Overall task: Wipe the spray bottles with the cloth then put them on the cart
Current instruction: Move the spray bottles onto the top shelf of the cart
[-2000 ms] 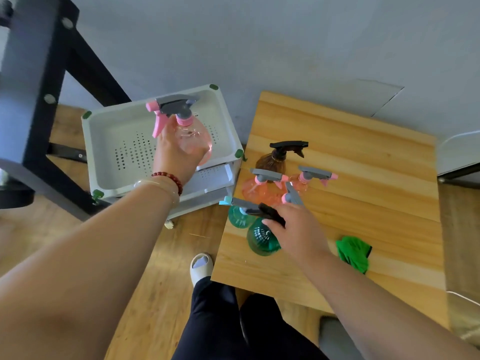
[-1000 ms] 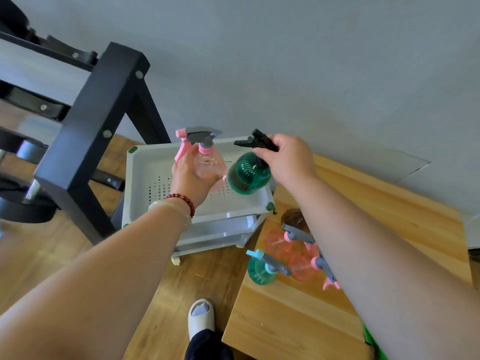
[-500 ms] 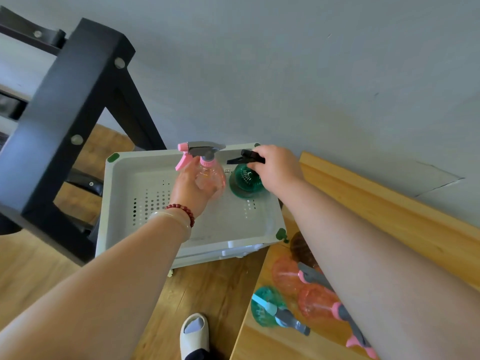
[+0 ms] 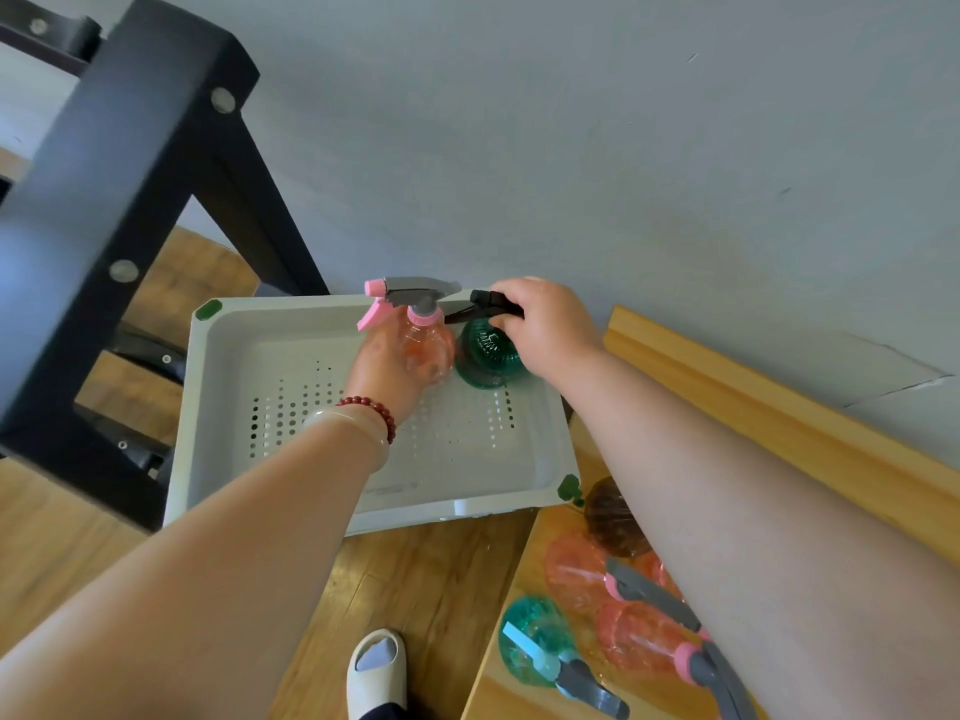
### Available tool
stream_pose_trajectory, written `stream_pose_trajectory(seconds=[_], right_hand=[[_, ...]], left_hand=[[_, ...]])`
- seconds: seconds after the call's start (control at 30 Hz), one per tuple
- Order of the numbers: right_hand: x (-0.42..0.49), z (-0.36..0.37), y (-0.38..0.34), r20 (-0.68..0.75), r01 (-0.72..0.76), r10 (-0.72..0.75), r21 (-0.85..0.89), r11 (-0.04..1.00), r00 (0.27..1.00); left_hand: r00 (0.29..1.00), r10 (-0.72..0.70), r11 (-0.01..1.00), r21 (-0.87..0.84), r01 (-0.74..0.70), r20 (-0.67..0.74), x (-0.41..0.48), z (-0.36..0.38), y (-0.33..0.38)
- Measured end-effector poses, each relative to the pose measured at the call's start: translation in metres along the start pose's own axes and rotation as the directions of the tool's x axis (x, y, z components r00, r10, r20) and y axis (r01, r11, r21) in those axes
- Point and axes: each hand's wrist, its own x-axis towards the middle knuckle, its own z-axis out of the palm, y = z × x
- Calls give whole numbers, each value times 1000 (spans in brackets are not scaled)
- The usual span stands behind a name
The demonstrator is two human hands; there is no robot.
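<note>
The pink spray bottle (image 4: 427,350) and the ribbed green spray bottle (image 4: 485,358) are translucent, glossy plastic, the cart tray (image 4: 270,356) is matt white perforated plastic, the table (image 4: 753,402) is smooth pale wood with visible grain, and the black frame (image 4: 104,163) looks matt, with dull metal bolt heads (image 4: 223,100).

Arms outstretched, left hand (image 4: 385,372) gripping, right hand (image 4: 549,330) pinching

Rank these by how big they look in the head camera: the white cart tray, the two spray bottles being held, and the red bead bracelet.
1. Largest: the white cart tray.
2. Next: the pink spray bottle and the green spray bottle, which look alike, so they are unranked.
3. Smallest: the red bead bracelet.
</note>
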Motion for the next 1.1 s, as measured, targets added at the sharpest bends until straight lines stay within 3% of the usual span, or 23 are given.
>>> stream_pose_trajectory(seconds=[0.2, 0.37, 0.5, 0.63, 0.83, 1.1], right_hand=[[5, 0, -1, 19, 22, -21, -26, 999, 1000], [7, 2, -4, 64, 42, -38, -65, 997, 997], [1, 7, -8, -3, -4, 4, -43, 999, 1000], [-15, 5, -6, -75, -68, 69, 13, 998, 995], [-75, -9, 7, -136, -124, 138, 104, 987, 981], [-190, -10, 26, -148, -237, 276, 236, 942, 950]], left_hand=[[1000, -15, 1000, -7, 14, -7, -5, -1, 3], [998, -40, 993, -113, 34, -57, -21, 2, -2], [994, -83, 993, 74, 88, -70, -41, 3, -3], [989, -129, 986, 97, 136, -72, -61, 5, -7], [996, 88, 984, 155, -83, -26, -110, 9, -2], [887, 312, 912, 154, -380, 340, -186, 36, 34]])
